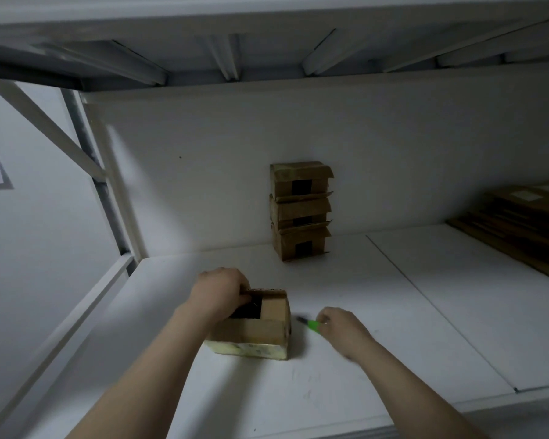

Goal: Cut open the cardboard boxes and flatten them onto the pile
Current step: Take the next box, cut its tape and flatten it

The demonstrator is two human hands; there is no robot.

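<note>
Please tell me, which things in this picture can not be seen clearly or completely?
All in the head view:
1. The cutter in the right hand: its tip is motion-blurred, so the blade cannot be judged.
2. The near box: the left hand covers part of its top.
3. The flattened pile: cut off by the right edge, and dim.
4. The stacked boxes: too dim and small to read any marks.
</note>
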